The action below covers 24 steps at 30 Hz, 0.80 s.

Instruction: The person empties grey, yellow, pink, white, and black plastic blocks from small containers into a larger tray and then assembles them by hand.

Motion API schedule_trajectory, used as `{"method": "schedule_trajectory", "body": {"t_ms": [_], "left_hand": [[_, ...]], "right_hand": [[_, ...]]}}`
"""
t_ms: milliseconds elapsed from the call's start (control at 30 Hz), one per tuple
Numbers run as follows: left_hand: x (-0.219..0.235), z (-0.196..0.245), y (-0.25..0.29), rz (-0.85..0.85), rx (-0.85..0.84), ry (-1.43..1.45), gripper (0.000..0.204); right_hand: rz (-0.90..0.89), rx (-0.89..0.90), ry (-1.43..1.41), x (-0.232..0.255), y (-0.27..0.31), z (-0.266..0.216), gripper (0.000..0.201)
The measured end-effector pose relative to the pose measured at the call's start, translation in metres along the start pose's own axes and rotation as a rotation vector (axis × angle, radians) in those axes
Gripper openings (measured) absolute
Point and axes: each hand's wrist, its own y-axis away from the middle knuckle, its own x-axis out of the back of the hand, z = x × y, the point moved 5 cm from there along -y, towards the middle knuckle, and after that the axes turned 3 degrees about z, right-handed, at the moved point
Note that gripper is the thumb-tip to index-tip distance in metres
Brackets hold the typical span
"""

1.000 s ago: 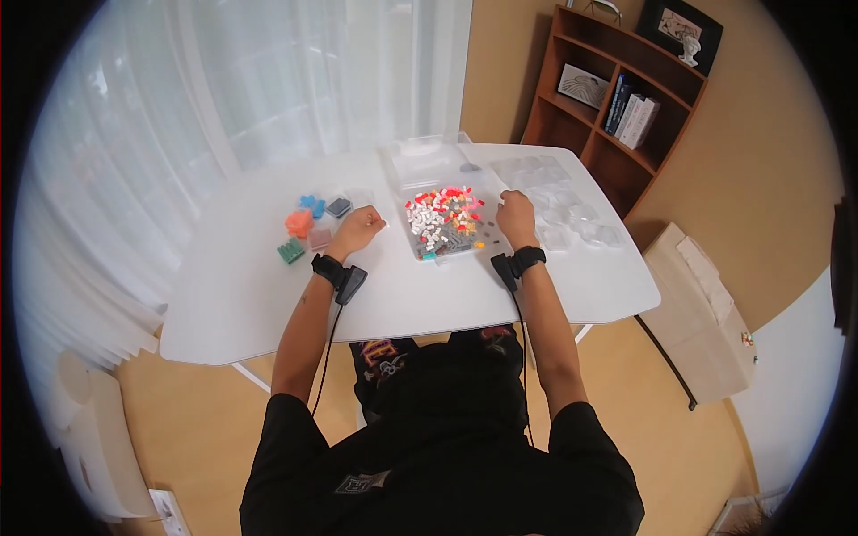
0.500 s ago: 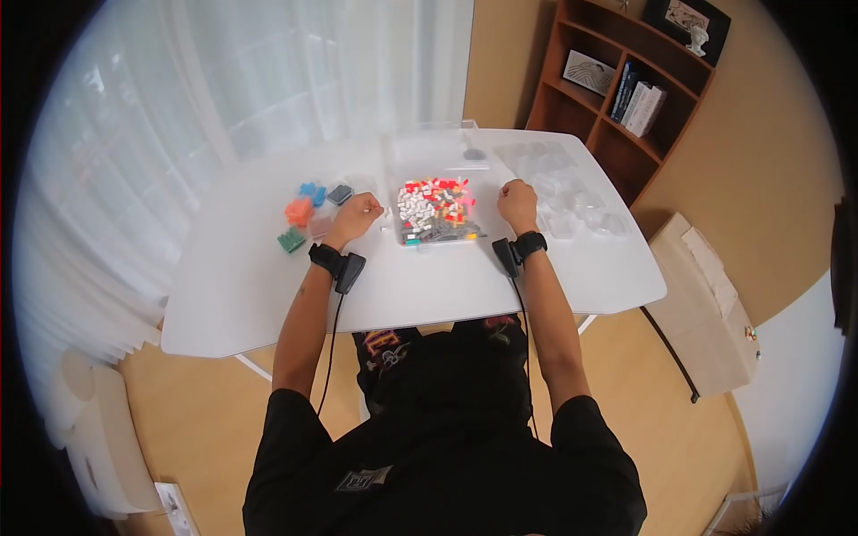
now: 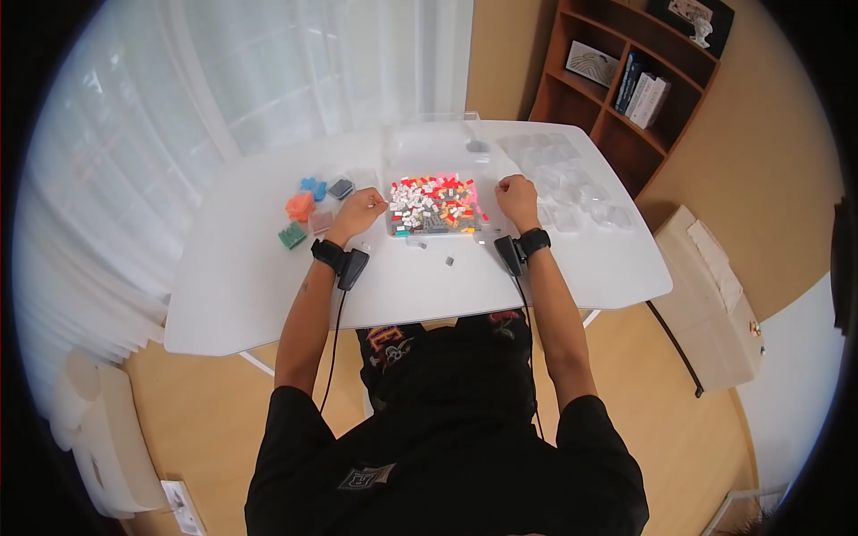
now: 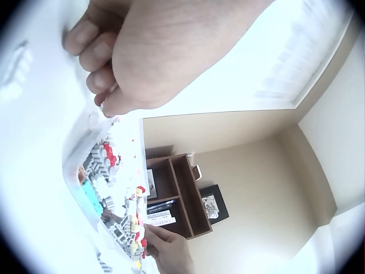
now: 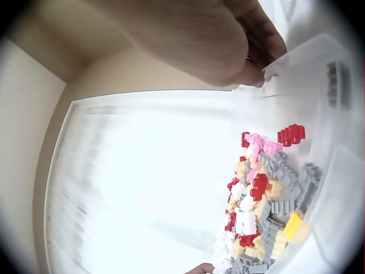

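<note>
A clear plastic box [image 3: 438, 235] full of small toy bricks lies between my hands on the white table. Inside, white, red, pink, tan and grey bricks [image 5: 274, 194] are heaped together. My left hand [image 3: 360, 213] is at the box's left side, fingers curled, and its thumb pinches the rim in the left wrist view. Opposite, my right hand [image 3: 517, 202] holds the right rim, thumb over the edge and fingers outside the wall [image 5: 308, 57]. The fingertips are partly hidden. A loose grey brick [image 3: 450, 261] lies on the table in front of the box.
The clear lid [image 3: 429, 138] stands open behind the box. At the left are blue [image 3: 313, 188], orange [image 3: 299, 207] and green [image 3: 291, 235] blocks and a dark grey piece [image 3: 340, 188]. Several clear containers [image 3: 572, 192] cover the table's right side. A bookcase [image 3: 617, 89] stands behind.
The box has turned and shifted left between my hands, and the bricks in it have spread leftward. A loose grey brick now shows in front of it. The whole head view has tilted slightly.
</note>
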Motion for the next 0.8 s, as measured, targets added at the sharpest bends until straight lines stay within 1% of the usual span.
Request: {"method": "schedule_trajectory", "body": {"t_ms": [67,133,167,200,233,267,333,367,433,467,533,567,600,633,667,700,767,800], "left_hand": [[-0.002,-0.006,-0.001,-0.004,0.008,-0.013,0.018],[-0.003,-0.013,-0.002,-0.001,-0.02,0.028,0.018],[0.001,-0.011,-0.001,0.002,-0.02,0.025,0.018],[0.008,-0.007,0.002,-0.006,-0.027,-0.074,0.018],[0.014,-0.001,0.005,-0.013,-0.033,-0.172,0.018],[0.022,0.001,0.007,-0.01,-0.032,-0.174,0.018],[0.027,0.005,0.018,-0.229,-0.04,-0.292,0.016],[0.032,0.014,0.027,-0.243,-0.033,-0.294,0.016],[0.04,0.038,0.041,-0.319,-0.014,-0.48,0.016],[0.042,0.051,0.046,-0.321,-0.015,-0.485,0.016],[0.036,0.062,0.061,-0.47,0.284,-0.467,0.016],[0.031,0.073,0.066,-0.449,0.18,-0.565,0.013],[0.024,0.064,0.071,-0.444,0.177,-0.572,0.013],[0.014,0.055,0.071,-0.295,-0.031,-0.631,0.012],[0.012,0.064,0.07,-0.145,-0.237,-0.682,0.011],[0.007,0.058,0.067,-0.196,-0.153,-0.692,0.01],[0.003,0.051,0.06,-0.202,-0.173,-0.696,0.011],[0.002,0.048,0.057,-0.207,-0.192,-0.699,0.012]], "right_hand": [[-0.015,-0.011,-0.022,0.005,0.002,-0.004,0.012],[-0.03,-0.024,-0.048,0.016,0.005,-0.01,0.011],[0.074,0.05,0.009,0.027,0.005,-0.017,0.012],[0.177,0.128,0.063,0.041,0.006,-0.028,0.013],[0.087,0.121,0.002,0.06,0.011,-0.049,0.015],[0.087,0.123,-0.001,0.079,0.016,-0.068,0.015],[-0.48,0.146,-0.35,0.073,0.039,-0.097,0.017],[-0.486,0.133,-0.356,0.07,0.052,-0.101,0.017],[-0.68,0.416,-0.308,0.061,0.08,-0.121,0.015],[-0.676,0.415,-0.312,0.056,0.088,-0.121,0.015],[-0.738,0.553,-0.227,0.035,0.105,-0.121,0.014],[-0.653,0.615,-0.212,0.031,0.108,-0.123,0.01],[-0.645,0.619,-0.214,0.026,0.108,-0.123,0.01],[-0.644,0.605,-0.232,0.022,0.107,-0.122,0.008],[-0.646,0.589,-0.25,0.021,0.106,-0.122,0.006],[-0.644,0.589,-0.251,0.022,0.103,-0.121,0.006],[-0.643,0.516,-0.34,0.024,0.089,-0.117,0.003],[-0.64,0.515,-0.341,0.027,0.084,-0.116,0.003]]}}
